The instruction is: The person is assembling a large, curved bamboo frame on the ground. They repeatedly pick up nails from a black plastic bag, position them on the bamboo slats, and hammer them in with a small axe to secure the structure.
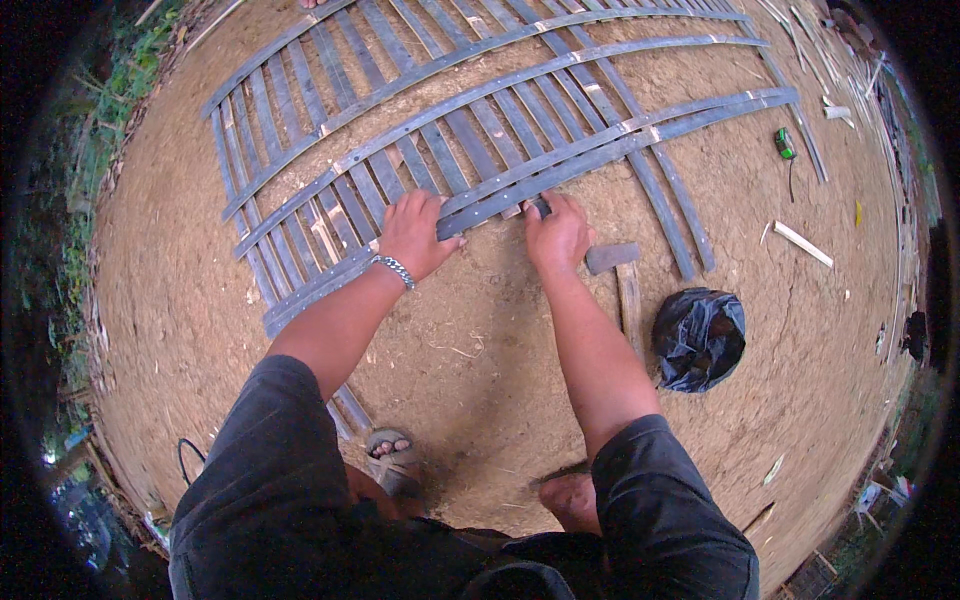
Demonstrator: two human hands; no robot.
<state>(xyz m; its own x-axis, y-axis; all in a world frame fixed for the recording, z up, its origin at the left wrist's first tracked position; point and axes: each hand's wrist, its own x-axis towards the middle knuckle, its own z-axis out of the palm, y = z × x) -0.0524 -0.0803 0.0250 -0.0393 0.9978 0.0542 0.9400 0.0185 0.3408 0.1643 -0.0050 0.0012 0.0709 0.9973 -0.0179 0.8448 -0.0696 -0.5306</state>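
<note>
A lattice frame of dark, flat slats (pixel 470 140) lies on the ground in front of me, with long curved rails nailed across thinner cross slats. My left hand (pixel 412 235) is closed around the nearest long rail (pixel 600 155), fingers over its top and thumb on the near side. To its right, my right hand (pixel 558 235) is closed on the dark end of a short slat (pixel 540 206) at the rail's near edge; its fingers partly hide that piece. A hammer (pixel 612 258) with a wooden handle rests on the soil just right of my right hand.
A black plastic bag (pixel 700 340) stands open right of the hammer. Farther right lie a green tape measure (pixel 784 143) and a pale strip of split wood (pixel 803 244). Long thin strips (pixel 810 60) are scattered at the far right. Part of another person (pixel 312 3) shows at the top edge.
</note>
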